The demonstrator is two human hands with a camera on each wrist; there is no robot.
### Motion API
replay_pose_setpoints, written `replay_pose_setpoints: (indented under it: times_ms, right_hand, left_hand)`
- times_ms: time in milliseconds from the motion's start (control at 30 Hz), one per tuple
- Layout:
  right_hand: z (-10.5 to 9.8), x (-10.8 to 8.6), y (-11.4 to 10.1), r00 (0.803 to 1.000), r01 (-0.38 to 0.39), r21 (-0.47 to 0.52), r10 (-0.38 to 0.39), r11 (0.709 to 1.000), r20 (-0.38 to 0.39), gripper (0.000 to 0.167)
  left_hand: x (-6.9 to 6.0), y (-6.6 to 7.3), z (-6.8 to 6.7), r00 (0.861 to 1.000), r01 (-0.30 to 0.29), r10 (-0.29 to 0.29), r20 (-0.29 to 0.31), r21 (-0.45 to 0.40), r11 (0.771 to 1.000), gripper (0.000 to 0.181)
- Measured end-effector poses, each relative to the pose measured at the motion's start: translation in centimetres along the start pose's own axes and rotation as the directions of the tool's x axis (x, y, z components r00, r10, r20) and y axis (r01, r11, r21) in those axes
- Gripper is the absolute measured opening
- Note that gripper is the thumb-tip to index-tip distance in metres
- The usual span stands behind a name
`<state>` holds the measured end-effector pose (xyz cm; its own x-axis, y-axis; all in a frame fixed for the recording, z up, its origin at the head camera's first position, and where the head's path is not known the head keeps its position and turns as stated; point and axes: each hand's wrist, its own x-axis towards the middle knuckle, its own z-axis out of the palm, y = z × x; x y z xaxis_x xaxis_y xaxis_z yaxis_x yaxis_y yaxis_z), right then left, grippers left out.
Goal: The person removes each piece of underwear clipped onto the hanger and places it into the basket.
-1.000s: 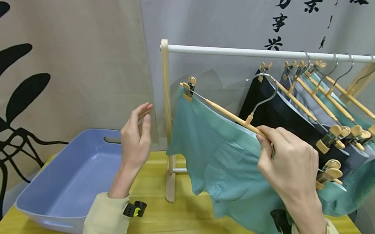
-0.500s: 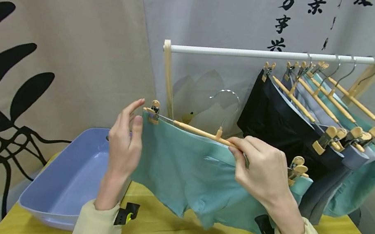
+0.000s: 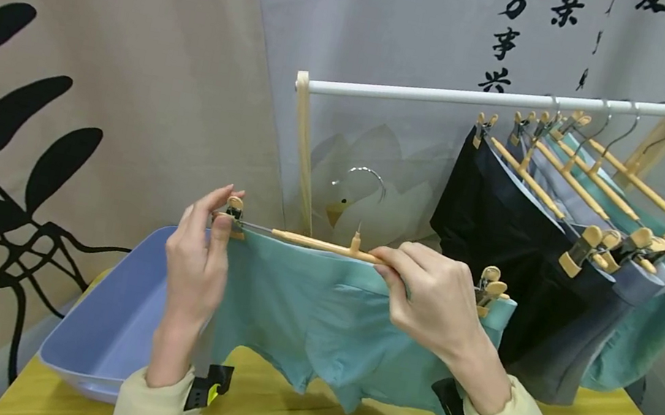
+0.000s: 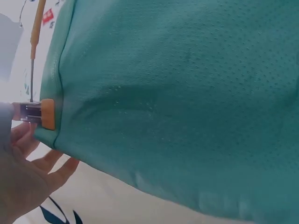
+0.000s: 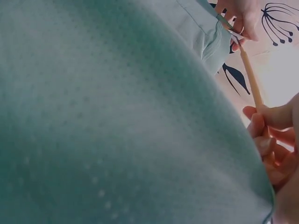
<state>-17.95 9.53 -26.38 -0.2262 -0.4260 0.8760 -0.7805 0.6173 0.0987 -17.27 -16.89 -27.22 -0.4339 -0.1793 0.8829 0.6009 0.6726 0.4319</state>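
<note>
Two grips seemingly steady the teal shorts [image 3: 290, 296] before the rack [image 3: 432, 96]: right hand [image 3: 435, 298] holds the hanger [image 3: 313, 242], left hand [image 3: 198, 258] pinches its clip [image 4: 48, 114].

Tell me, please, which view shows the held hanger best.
The head view: the hanger shows its hook, bar and both clips. The left wrist view shows one end; the right wrist view, part of the bar.

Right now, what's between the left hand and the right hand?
Part of the hanger and the teal shorts clipped to it span the gap from the left hand to the right hand, as the head view shows.
</note>
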Motion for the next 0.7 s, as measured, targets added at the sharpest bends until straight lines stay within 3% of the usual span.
replay_pose_setpoints:
  times_ms: [133,467,600,700]
  right_hand:
    - [0.3,0.4,0.1,0.999,0.033,0.012,-0.033,0.999,0.007,0.009]
    - [0.3,1.3,0.8,0.997,0.075,0.063,-0.077,0.995,0.030,0.009]
    - [0.4,1.5,1.1,0.995,0.090,0.100,-0.095,0.991,0.041,0.009]
    - [0.5,1.7,1.3,0.993,0.097,0.129,-0.104,0.987,0.055,0.009]
  left_hand:
    - [0.0,0.3,-0.5,1.000,-0.009,0.009,-0.004,0.005,1.000,0.045]
    - [0.3,1.1,-1.4,0.999,0.041,-0.041,-0.006,-0.017,0.999,0.044]
    - [0.3,1.5,-1.8,0.993,0.115,-0.114,0.006,-0.055,0.992,0.042]
    - [0.3,2.0,-2.1,0.978,0.207,-0.205,0.023,-0.084,0.975,0.038]
